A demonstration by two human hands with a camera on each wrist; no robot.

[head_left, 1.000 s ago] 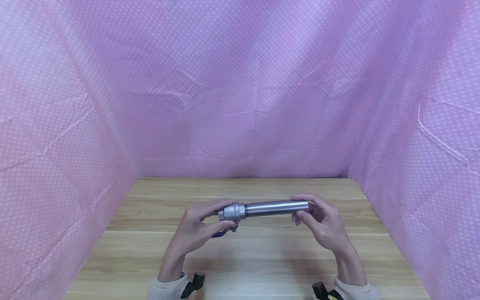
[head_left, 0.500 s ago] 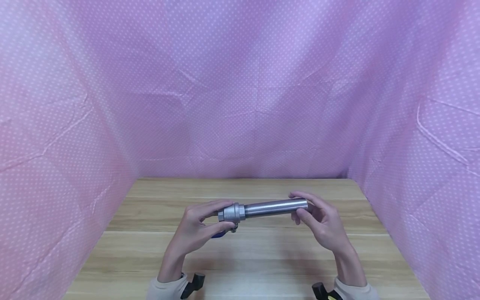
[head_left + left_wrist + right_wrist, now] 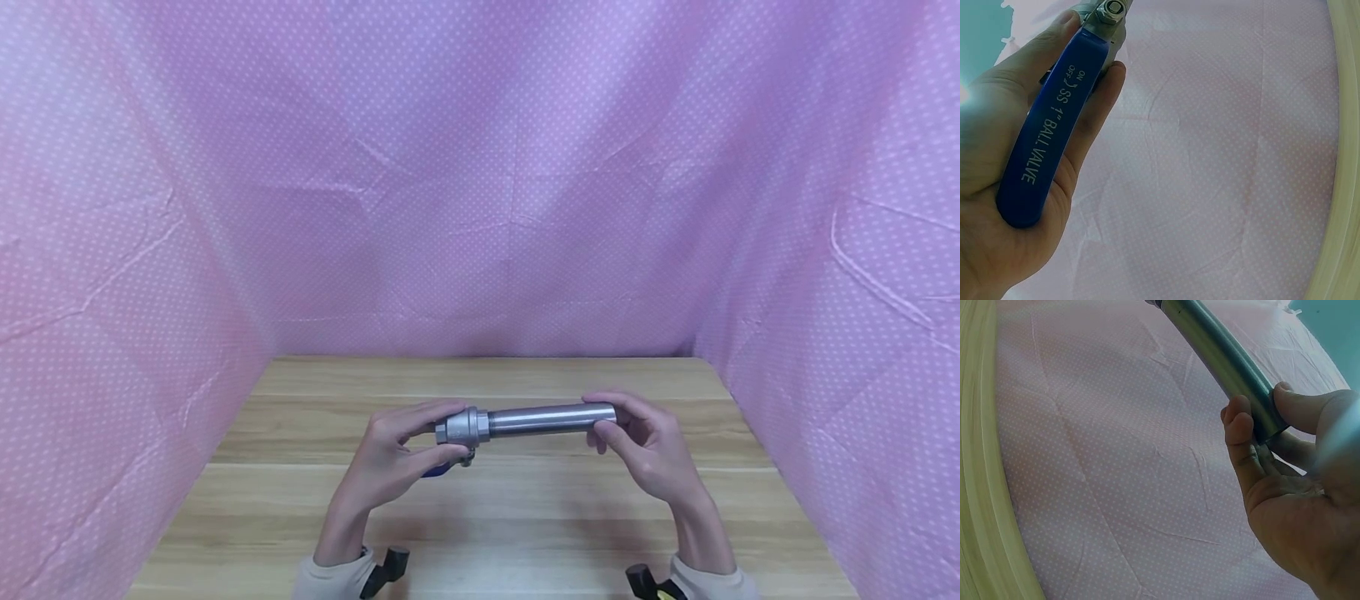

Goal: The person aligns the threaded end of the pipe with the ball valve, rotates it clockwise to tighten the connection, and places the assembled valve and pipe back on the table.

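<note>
A steel ball valve (image 3: 462, 426) with a blue lever handle (image 3: 1054, 128) marked "1\" BALL VALVE" is joined to a steel pipe (image 3: 550, 418) that runs level to the right, held above the wooden table (image 3: 495, 517). My left hand (image 3: 397, 454) grips the valve body, with the blue handle lying against its palm. My right hand (image 3: 637, 442) pinches the pipe's (image 3: 1222, 362) far right end between thumb and fingertips.
Pink dotted cloth (image 3: 480, 183) walls the table in at the back and on both sides. Black wrist-camera mounts (image 3: 386, 567) show at both cuffs near the table's front edge.
The right hand's fingers have shifted slightly round the pipe's end. The valve and pipe stay nearly in place, and the left hand has not moved.
</note>
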